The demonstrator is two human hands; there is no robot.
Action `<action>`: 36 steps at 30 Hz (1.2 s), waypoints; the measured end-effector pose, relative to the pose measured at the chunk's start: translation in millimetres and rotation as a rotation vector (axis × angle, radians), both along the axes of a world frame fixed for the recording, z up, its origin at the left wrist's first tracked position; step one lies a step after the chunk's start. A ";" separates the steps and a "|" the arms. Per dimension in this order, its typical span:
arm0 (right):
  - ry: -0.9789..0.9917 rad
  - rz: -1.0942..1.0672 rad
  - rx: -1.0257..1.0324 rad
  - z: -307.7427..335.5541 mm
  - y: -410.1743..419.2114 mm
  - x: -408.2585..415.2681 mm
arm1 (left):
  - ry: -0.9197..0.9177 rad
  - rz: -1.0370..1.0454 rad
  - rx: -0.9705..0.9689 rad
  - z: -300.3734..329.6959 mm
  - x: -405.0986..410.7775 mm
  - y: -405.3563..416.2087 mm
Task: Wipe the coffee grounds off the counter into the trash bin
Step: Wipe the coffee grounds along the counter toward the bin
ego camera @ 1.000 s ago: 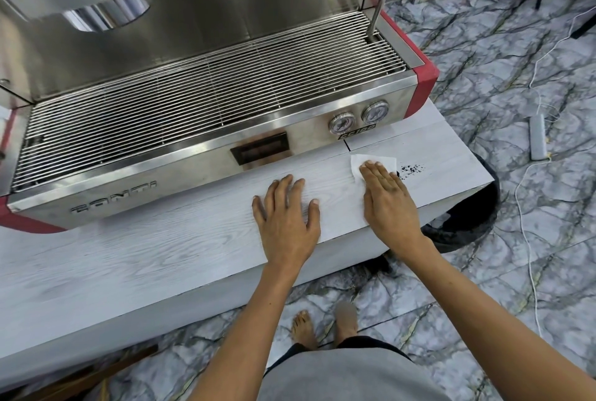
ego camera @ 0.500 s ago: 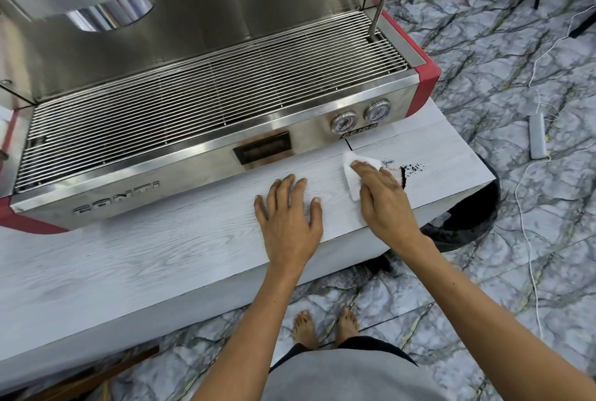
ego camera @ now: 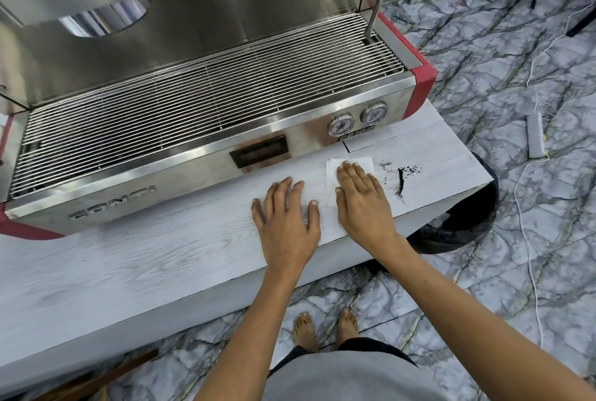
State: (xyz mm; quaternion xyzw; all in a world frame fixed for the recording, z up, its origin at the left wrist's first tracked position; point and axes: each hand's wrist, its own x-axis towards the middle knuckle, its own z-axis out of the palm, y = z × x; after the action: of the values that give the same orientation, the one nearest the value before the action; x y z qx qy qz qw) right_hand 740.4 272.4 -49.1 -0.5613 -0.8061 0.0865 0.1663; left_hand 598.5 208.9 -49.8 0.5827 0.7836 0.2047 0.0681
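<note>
The head view looks down on a pale wood-grain surface with a large steel coffee machine standing along its far side. The machine's wire drip grate runs across its width, and two round gauges sit on its front panel near the right end.

The person's left hand lies flat on the surface, palm down, fingers spread and grasping nothing. Just beside it, the right hand also lies flat and unclenched, palm pressing down on a white paper napkin. The napkin is spread on the surface under that hand, its far edge showing beyond the fingertips and its left part showing between the two hands.

The coffee grounds lie on the surface just to the right of the napkin, apart from the hand: a dark narrow streak with looser specks scattered around it, near the surface's right end.

Below that end, on the marble-patterned floor, stands the trash bin, lined with a black bag and partly hidden under the surface's corner. A white power strip and its cable lie on the floor farther right. The person's bare feet show beneath the surface's near edge.
</note>
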 end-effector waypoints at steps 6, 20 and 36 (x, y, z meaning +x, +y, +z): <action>0.017 -0.015 0.022 -6.0 9.3 7.1 | 0.002 0.000 -0.003 -0.3 -0.6 0.0; 0.040 -0.098 0.007 -2.2 20.2 38.1 | -0.011 -0.012 -0.002 -0.3 -0.6 -0.6; 0.192 -0.149 0.007 0.9 21.8 48.0 | 0.023 -0.038 -0.041 1.5 -0.7 0.0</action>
State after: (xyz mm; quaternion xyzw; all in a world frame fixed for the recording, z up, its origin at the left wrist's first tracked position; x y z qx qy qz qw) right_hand 788.4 294.2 -48.2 -0.6082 -0.7428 0.1243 0.2509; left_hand 597.9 209.0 -48.4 0.5984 0.7770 0.1806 0.0748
